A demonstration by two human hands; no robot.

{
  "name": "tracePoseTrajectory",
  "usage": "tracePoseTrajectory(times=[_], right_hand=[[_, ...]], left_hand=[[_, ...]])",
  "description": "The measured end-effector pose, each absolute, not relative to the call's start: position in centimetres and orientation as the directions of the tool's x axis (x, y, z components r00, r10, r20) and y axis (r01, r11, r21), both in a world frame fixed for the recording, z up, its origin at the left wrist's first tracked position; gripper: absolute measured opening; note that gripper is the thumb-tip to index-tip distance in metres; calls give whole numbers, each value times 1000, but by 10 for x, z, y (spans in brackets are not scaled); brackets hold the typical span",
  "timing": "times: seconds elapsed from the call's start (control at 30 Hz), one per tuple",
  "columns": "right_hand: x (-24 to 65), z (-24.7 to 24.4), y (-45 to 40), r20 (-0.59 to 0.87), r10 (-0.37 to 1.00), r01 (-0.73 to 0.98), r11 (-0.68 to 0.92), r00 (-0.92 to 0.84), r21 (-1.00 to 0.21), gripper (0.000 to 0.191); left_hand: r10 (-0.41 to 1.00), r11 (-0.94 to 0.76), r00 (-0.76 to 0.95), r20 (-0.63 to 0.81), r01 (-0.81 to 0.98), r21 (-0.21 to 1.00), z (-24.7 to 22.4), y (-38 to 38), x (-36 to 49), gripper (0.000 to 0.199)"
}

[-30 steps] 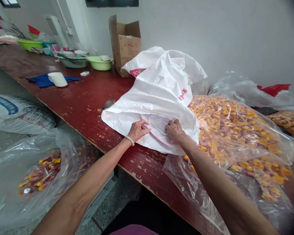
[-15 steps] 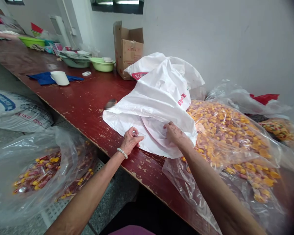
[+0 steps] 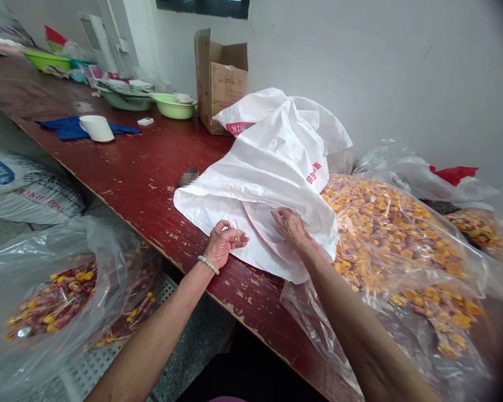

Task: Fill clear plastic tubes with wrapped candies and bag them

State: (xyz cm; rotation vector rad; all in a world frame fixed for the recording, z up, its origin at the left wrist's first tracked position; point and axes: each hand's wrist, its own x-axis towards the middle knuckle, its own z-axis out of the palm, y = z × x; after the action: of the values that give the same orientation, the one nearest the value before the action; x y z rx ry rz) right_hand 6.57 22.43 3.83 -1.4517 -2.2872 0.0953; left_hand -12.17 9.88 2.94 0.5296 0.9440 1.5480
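Observation:
A white woven sack [image 3: 272, 145] with red print lies on the table, its wide mouth facing me. My left hand [image 3: 224, 244], with a beaded bracelet on its wrist, is closed at the sack's near edge. Between its thumb and fingers is a small pale, see-through piece [image 3: 234, 225], too small to name. Inside the sack's mouth, my right hand [image 3: 291, 226] rests over the white cloth with fingers loosely stretched and slightly bent. Nothing shows in it, though its palm side is hidden. To its right is a clear bag of yellow-and-pink plastic parts [image 3: 381, 234].
The red table [image 3: 151, 184] has a worn edge. Lower left stands another clear bag of similar parts [image 3: 67, 296], near a stuffed white sack [image 3: 25, 192]. Farther back are a cardboard box [image 3: 226, 86], a green basin [image 3: 174, 109], and a white mug [image 3: 97, 128] on blue cloth.
My left hand has turned, so the small pale piece now points upward between its fingers. My right hand has shifted slightly left and its fingers look looser. The view has tilted a little.

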Motion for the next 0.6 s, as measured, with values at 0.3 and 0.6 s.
tracePoseTrajectory(times=[0.3, 0.6], right_hand=[[55, 29, 214, 185, 953, 954, 266, -239, -138, 65], [41, 45, 206, 46, 958, 900, 282, -283, -332, 54]], left_hand=[[969, 140, -78, -233, -603, 786, 29, 99, -123, 27], [970, 164, -53, -237, -576, 801, 25, 97, -122, 28]])
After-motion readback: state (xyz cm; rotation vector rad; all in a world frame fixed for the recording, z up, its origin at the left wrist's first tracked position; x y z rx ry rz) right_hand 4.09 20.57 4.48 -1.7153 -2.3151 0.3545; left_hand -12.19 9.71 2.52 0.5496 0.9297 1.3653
